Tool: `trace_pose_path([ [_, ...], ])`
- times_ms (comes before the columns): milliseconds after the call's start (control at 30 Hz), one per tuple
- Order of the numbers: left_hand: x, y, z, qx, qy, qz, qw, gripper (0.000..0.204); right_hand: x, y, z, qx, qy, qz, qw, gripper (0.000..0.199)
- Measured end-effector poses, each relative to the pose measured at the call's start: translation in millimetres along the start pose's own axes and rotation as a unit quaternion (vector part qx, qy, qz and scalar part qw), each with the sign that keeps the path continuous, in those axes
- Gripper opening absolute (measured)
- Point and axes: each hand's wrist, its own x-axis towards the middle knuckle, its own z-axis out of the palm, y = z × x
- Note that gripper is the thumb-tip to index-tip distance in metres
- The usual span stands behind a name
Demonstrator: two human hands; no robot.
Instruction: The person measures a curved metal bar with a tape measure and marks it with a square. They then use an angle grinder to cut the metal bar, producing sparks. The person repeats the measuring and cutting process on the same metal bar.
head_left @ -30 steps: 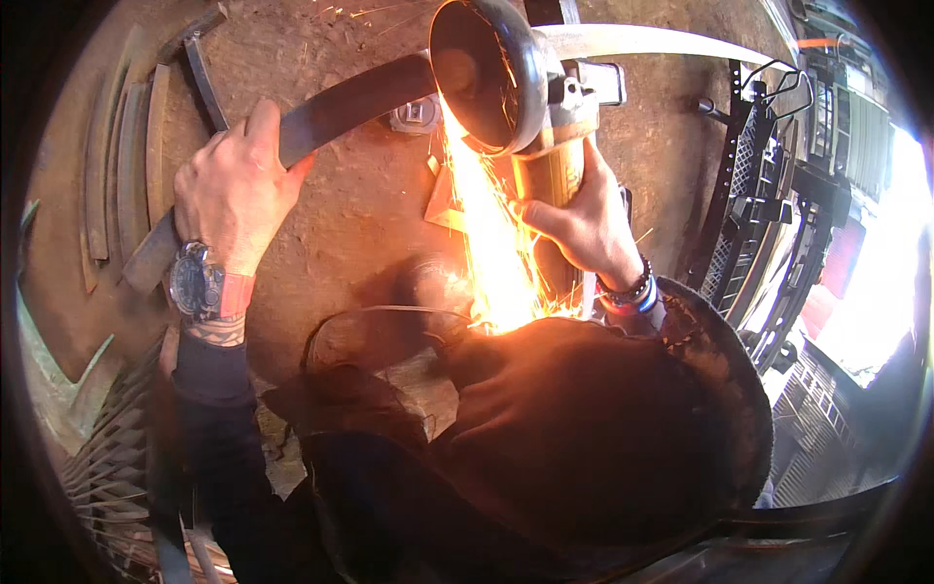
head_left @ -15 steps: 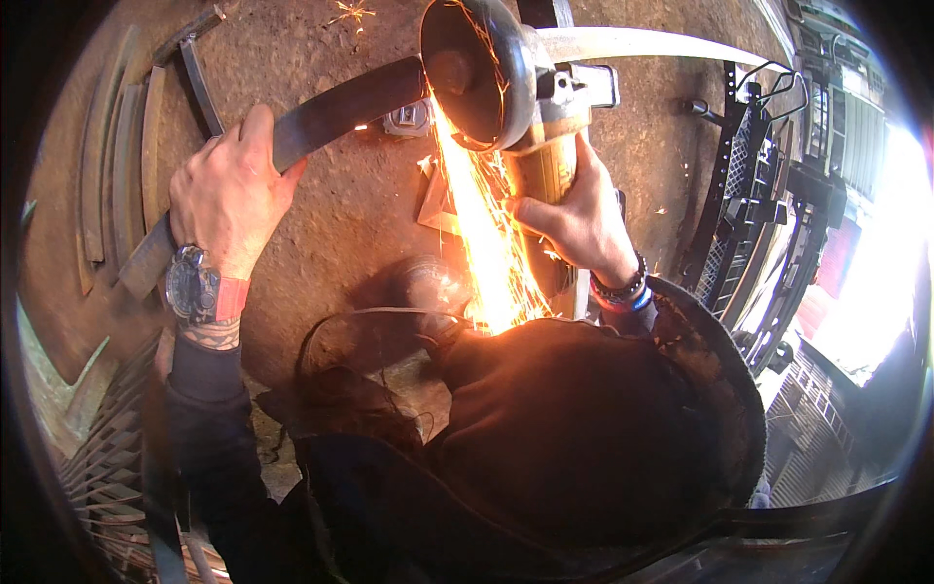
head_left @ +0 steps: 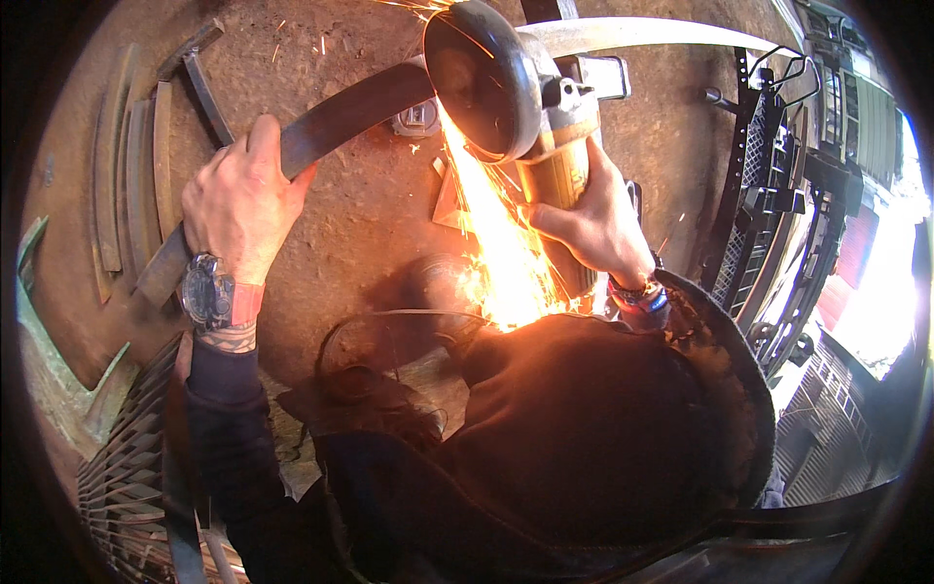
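Note:
My left hand is closed around a curved flat steel bar, whose far end meets the grinder. My right hand grips the yellow body of an angle grinder, thumb along its near side. The grinder's round dark guard stands over the bar's end, and the exact contact point is hidden behind it. A bright stream of sparks pours from there toward my dark-clothed lap. More sparks fly at the top edge. Below the bar, on the floor, lies a small grey tape measure.
Several steel strips lie on the brown floor at left, with an angled metal piece beside them. A pale curved strip runs behind the grinder. Black metal frames stand at right. Stacked slatted metal fills the lower left.
Both hands, the bar and the grinder sit slightly farther right in the picture, as does the whole surrounding scene. Sparks continue, now also flying off at the top beside the guard.

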Motion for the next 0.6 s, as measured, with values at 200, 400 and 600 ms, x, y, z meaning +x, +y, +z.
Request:
trace_pose_path([
  [200,-0.1,-0.4,1.1,0.006,0.004,0.011,1.0,0.043,-6.7,14.4,2.0,0.046,-0.004,-0.005,0.999,0.075],
  [400,-0.6,-3.0,0.4,-0.011,-0.006,0.007,1.0,0.042,9.6,6.5,4.9,0.003,0.022,-0.034,0.999,0.072],
  [600,1.4,0.0,-2.2,-0.033,-0.002,0.006,0.999,0.042,16.4,7.0,3.9,0.005,0.016,-0.013,1.0,0.071],
])
